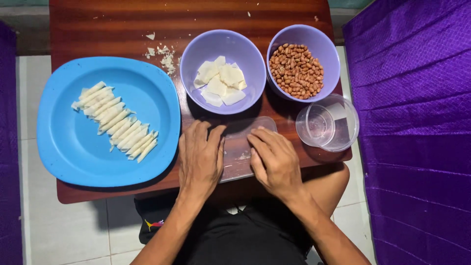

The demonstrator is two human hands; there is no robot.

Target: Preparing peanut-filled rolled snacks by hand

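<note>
A clear plastic board [240, 149] is lying at the near edge of the wooden bench [122, 29]. The left hand [200, 157] and the right hand [274, 159] are pressing flat on it, fingers together, pinching nothing. Behind are standing a purple bowl of dough squares [196, 83] and a purple bowl of peanuts [328, 49]. A blue plate [73, 152] is carrying rolled dough sticks [115, 120], and a clear cup [327, 123] is resting at the right.

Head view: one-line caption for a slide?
Both hands, left and right, press on a clear board beside a blue plate of rolled wrappers.
</note>
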